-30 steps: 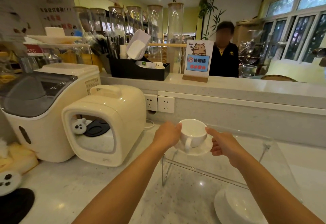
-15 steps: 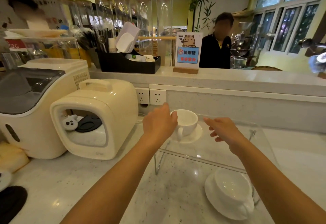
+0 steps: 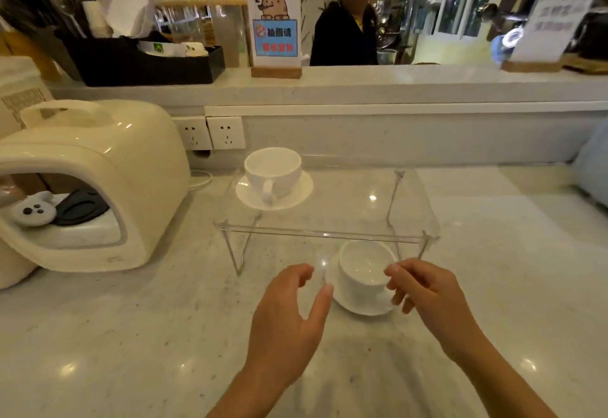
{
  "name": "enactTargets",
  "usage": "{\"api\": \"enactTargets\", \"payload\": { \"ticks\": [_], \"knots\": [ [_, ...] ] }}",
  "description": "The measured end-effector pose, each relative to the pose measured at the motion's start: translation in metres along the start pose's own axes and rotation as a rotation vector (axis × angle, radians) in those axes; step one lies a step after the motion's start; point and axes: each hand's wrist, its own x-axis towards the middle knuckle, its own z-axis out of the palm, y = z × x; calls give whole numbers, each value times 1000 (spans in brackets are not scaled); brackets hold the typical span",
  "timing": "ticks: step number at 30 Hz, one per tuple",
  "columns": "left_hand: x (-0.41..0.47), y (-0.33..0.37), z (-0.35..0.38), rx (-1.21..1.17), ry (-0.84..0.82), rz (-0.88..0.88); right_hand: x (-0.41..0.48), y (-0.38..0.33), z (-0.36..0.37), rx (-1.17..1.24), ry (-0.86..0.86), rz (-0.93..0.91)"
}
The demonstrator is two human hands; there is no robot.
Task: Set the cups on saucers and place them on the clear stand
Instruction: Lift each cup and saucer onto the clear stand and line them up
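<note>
One cup is sitting on its saucer on the far left of the clear stand. The left hand and right hand, both open and holding nothing, are closing round the near cup, probably to lift it with its saucer up there next.

Open left hand and right hand flanking second cup on saucer, below clear stand.

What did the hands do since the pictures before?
Both hands let go of the first cup and saucer on the clear stand, then drew back. Left hand and right hand now flank the second cup, open. That cup stayed on the counter.
</note>
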Motion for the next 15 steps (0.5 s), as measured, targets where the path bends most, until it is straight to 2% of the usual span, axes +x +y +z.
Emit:
{"api": "enactTargets", "payload": {
  "ticks": [5, 8, 12, 15],
  "knots": [
    [24, -18, 27, -223, -136, -395, -7, 46, 9, -49, 30, 321],
    [41, -18, 40, -342, -239, -621, -7, 55, 12, -9, 67, 418],
    [57, -8, 52, -514, -328, -736, 0, 50, 13, 109, 108, 479],
    [63, -1, 56, -550, -357, -782, 6, 45, 17, 181, 103, 519]
  ]
}}
